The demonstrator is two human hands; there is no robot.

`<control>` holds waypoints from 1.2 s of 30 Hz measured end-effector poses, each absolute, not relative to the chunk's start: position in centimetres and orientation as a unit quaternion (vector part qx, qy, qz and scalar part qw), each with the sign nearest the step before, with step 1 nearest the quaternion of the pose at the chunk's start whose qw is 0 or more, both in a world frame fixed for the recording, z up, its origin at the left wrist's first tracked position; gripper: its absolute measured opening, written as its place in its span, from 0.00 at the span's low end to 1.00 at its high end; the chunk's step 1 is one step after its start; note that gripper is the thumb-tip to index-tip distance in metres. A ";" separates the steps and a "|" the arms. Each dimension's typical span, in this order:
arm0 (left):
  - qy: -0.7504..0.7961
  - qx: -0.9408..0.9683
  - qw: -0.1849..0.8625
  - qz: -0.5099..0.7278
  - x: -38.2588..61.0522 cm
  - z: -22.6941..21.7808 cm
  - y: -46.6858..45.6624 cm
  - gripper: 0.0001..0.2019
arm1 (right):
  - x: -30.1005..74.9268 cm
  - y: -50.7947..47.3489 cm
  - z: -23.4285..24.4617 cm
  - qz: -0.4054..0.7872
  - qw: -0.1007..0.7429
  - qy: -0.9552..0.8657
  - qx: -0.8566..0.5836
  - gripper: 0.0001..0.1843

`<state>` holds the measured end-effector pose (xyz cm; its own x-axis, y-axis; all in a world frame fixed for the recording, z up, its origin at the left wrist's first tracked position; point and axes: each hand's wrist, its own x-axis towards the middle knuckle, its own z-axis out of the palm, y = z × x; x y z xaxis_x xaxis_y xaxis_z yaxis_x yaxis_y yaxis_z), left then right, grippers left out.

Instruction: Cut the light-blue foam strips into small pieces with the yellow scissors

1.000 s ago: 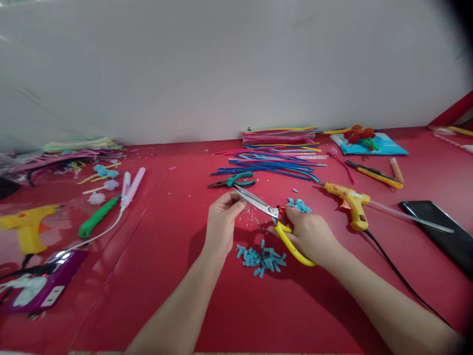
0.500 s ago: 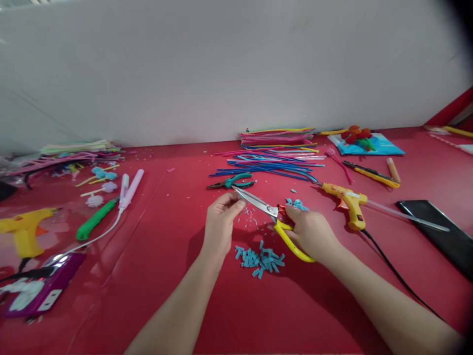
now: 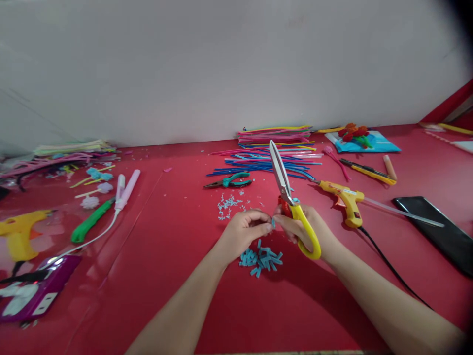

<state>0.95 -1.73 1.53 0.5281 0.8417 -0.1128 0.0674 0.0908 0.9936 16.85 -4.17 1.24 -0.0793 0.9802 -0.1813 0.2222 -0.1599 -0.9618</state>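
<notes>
My right hand [image 3: 308, 228] is closed around the yellow and red handles of a pair of scissors [image 3: 283, 175], whose blades lie together and point up and away. Between the fingertips of both hands sits a small blue piece [image 3: 273, 223], pinched by my left hand [image 3: 251, 229] and touched by my right fingers. Below the hands a heap of short blue pieces [image 3: 264, 260] lies on the red table [image 3: 166, 276]. Tiny pale-blue clippings [image 3: 227, 204] are scattered beyond my left hand. More blue bits behind the scissors are mostly hidden.
Pliers [image 3: 229, 181] lie ahead, before colored pipe cleaners [image 3: 269, 160]. At right are a yellow glue gun [image 3: 343, 197] with its cord, a utility knife [image 3: 369, 172] and a black phone [image 3: 436, 231]. At left are another glue gun [image 3: 24, 231], a green-handled tool [image 3: 90, 222] and a pink-handled tool [image 3: 127, 190].
My left hand has moved right and nearer to my right hand. The scissors have swung from pointing left to pointing upward, away from the left fingertips, and their blades have closed.
</notes>
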 end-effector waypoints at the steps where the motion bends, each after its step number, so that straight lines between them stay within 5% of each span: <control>1: 0.378 0.607 0.631 0.301 0.9 1.4 -1.7 0.05 | 16.9 -4.2 1.2 0.507 0.369 -0.532 -0.568 0.12; 13: 0.449 0.623 0.535 0.351 1.5 0.4 -2.2 0.06 | 16.5 -3.9 0.1 0.365 0.345 -0.606 -0.618 0.11; 26: 0.443 0.391 0.574 0.567 -0.4 0.7 -0.1 0.06 | 16.8 -4.2 0.4 0.092 0.088 -0.734 -0.667 0.20; 36: 0.433 0.397 0.575 0.570 -0.5 0.9 0.0 0.05 | 17.1 -4.1 0.1 0.053 0.082 -0.756 -0.648 0.21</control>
<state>-0.49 -0.03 0.86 -0.0249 0.9987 -0.0446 -0.3123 0.0346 0.9494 17.13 -4.08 0.06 -0.1478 0.9875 0.0548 0.9703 0.1555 -0.1856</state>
